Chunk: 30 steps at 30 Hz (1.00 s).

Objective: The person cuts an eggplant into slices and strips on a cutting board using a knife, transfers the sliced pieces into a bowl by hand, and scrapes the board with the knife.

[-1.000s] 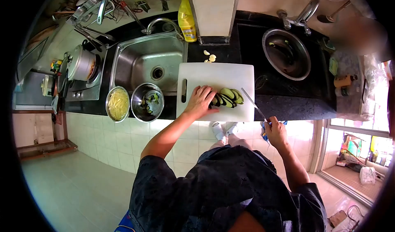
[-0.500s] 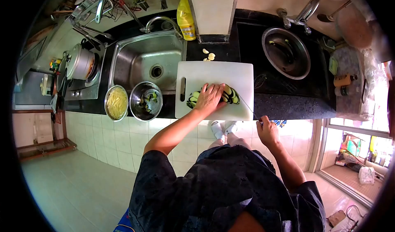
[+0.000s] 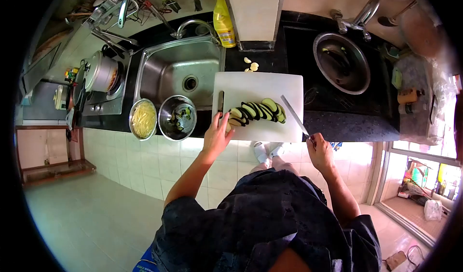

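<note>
Several pale green, dark-rimmed slices (image 3: 259, 111)

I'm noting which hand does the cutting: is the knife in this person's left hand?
No: the right hand grips the knife, while the left hand has its fingers at the left end of the sliced vegetable.

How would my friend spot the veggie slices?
Find the white cutting board beside the metal sink. On it, between the left hand and the knife, lies an overlapping row of greenish slices. Their dark edges set them apart from the whitish pieces behind the board.
</note>
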Each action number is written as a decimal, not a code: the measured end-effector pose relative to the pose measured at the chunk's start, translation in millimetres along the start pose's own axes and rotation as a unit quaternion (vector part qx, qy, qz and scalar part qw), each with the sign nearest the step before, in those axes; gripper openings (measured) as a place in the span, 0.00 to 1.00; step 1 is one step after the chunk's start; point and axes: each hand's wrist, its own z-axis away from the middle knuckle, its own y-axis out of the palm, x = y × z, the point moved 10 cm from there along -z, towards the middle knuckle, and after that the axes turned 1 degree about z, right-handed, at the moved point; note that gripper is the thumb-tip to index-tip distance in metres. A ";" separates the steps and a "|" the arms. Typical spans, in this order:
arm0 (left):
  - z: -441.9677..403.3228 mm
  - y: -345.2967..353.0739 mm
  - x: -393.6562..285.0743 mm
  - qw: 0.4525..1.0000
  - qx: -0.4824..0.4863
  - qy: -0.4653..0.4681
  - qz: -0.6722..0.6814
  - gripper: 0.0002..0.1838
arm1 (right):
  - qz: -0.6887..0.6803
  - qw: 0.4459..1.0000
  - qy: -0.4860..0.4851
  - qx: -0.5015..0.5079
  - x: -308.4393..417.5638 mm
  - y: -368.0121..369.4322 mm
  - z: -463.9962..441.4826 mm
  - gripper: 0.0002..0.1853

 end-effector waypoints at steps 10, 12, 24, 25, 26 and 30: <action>3.9 19.3 11.3 0.996 0.041 0.063 0.043 0.27 | -0.025 0.983 -0.112 0.147 75.4 43.3 -14.0 0.14; -2.8 14.9 11.8 0.995 0.070 0.027 0.064 0.27 | -0.024 0.981 -0.106 0.163 80.2 55.1 -16.1 0.14; -31.0 10.3 -7.2 0.996 -0.004 0.059 0.071 0.26 | -0.034 0.983 -0.089 0.155 68.5 60.0 -12.5 0.14; -31.5 12.2 -6.8 0.997 0.009 0.055 0.059 0.25 | -0.039 0.984 -0.091 0.148 64.9 58.2 -11.3 0.14; -34.5 12.8 -6.5 0.997 0.010 0.056 0.046 0.25 | -0.043 0.985 -0.093 0.141 62.4 56.8 -10.2 0.14; -52.8 22.4 0.5 0.996 0.039 0.075 0.031 0.18 | -0.056 0.986 -0.080 0.132 57.6 51.7 -7.2 0.13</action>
